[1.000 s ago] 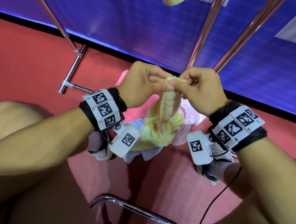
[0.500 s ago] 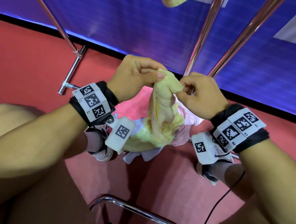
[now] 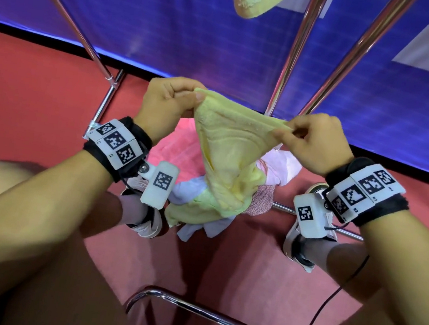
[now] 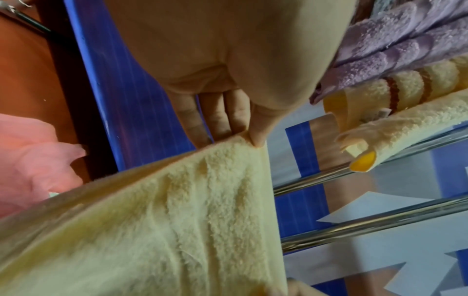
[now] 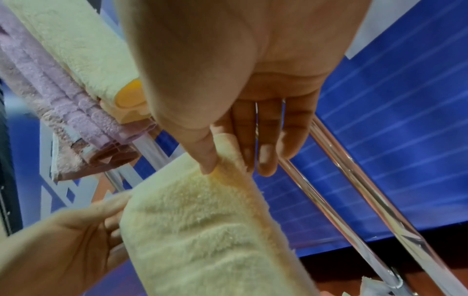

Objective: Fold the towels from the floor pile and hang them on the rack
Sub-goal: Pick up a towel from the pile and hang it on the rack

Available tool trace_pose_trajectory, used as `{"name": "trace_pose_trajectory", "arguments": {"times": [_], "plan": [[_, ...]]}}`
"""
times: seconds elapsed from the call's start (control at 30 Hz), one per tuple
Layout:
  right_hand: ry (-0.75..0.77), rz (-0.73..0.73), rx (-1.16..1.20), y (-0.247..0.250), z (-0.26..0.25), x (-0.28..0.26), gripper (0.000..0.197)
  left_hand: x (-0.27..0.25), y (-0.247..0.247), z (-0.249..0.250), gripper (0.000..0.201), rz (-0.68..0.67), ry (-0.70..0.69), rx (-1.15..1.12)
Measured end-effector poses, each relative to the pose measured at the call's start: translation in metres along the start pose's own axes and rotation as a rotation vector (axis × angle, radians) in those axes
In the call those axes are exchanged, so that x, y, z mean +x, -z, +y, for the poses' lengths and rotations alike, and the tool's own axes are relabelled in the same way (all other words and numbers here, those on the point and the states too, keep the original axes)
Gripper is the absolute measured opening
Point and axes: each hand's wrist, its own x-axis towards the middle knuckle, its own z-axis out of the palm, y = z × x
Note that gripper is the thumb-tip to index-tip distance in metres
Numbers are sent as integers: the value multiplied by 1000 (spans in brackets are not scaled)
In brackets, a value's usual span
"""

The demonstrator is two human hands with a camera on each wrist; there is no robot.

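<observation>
hands pinch yellow towel, lower end bunched

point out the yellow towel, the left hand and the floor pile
yellow towel (image 3: 233, 148), head view, middle of the spread cloth
left hand (image 3: 165, 105), head view, back of hand
floor pile (image 3: 170, 153), head view, pink towel

Head view looks steeply down from above the seated person onto both hands, the yellow towel and the red floor. Each wrist view looks close along its palm toward the fingertips, angled up at the rack bars. All three views share the towel.
</observation>
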Motion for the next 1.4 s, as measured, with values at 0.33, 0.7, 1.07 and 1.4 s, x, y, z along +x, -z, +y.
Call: {"name": "trace_pose_trajectory", "arguments": {"times": [0.33, 0.7, 1.07, 1.4], "plan": [[19, 300, 470, 4, -12, 0, 15, 5, -2, -10, 21, 131, -11, 78], [-67, 123, 497, 3, -6, 3, 8, 1, -10, -8, 20, 104, -22, 79], [-41, 124, 419, 0, -8, 3, 6, 3, -16, -12, 23, 163, 23, 93], [-27, -36, 613, -3, -28, 5, 21, -8, -47, -5, 14, 61, 17, 72]]}}
